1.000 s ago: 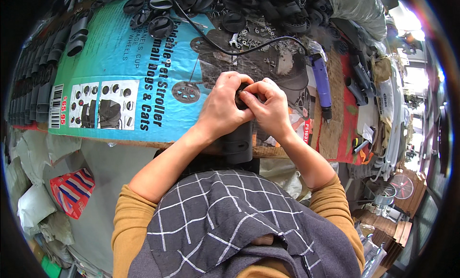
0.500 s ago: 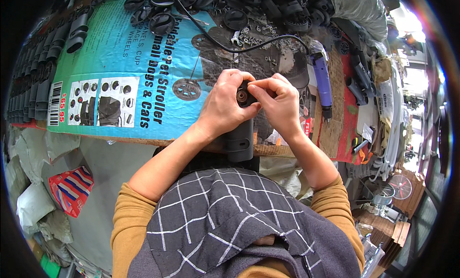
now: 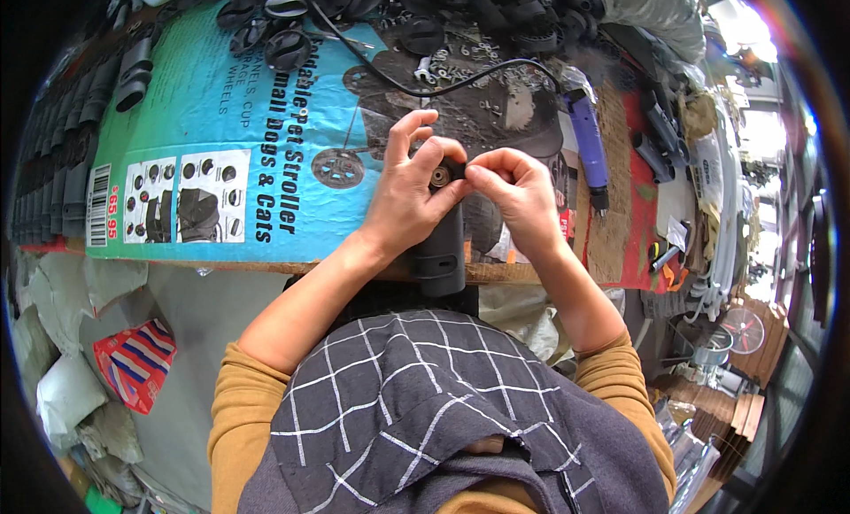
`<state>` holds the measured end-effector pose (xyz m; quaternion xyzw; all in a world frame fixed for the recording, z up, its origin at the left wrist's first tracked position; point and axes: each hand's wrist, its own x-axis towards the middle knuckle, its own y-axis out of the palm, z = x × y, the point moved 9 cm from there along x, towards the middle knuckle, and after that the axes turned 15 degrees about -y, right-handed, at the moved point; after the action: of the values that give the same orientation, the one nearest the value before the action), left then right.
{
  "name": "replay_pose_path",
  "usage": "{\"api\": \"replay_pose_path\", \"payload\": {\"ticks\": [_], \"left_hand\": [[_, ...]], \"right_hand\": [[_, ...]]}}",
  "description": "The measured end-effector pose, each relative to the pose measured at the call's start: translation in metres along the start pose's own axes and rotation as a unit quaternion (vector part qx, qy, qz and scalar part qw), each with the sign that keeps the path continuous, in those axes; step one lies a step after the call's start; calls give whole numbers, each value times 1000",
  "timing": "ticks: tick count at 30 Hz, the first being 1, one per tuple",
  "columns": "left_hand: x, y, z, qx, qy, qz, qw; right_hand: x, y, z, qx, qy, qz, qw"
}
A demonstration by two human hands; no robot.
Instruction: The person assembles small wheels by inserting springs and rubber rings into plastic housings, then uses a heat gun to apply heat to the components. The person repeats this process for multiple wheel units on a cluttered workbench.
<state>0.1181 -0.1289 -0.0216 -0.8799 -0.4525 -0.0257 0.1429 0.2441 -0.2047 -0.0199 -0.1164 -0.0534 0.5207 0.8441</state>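
My left hand is closed around the upper end of a dark grey plastic tube-shaped part. A round brass-coloured insert shows in the opening between thumb and forefinger. The tube's lower end, with an oval slot, hangs over the table's front edge toward me. My right hand pinches at the right side of the same end, thumb against forefinger. Whatever small piece lies between those fingertips is too hidden to name. Both hands are above a printed cardboard sheet on the table.
A purple electric screwdriver with a black cord lies right of my hands. Small metal hardware is scattered beyond them, near black knobs. Grey tubes are stacked at far left; a yellow-and-black tool lies at right.
My left fingers have lifted and loosened a little around the tube's end. My right fingertips have drawn slightly to the right, off the front of the opening. The view has shifted slightly.
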Motion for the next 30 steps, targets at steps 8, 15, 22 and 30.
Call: {"api": "replay_pose_path", "payload": {"ticks": [8, 15, 22, 30], "left_hand": [[0, 5, 7, 12, -19, 20, 1000], [0, 4, 6, -16, -10, 10, 1000], [0, 6, 8, -7, -12, 12, 1000], [-1, 4, 6, -6, -2, 5, 1000]], "right_hand": [[8, -58, 14, -197, -204, -41, 958], [50, -209, -43, -540, -13, -129, 831], [0, -147, 37, -56, -254, -282, 924], [3, -93, 84, 175, -327, -228, 900]]}}
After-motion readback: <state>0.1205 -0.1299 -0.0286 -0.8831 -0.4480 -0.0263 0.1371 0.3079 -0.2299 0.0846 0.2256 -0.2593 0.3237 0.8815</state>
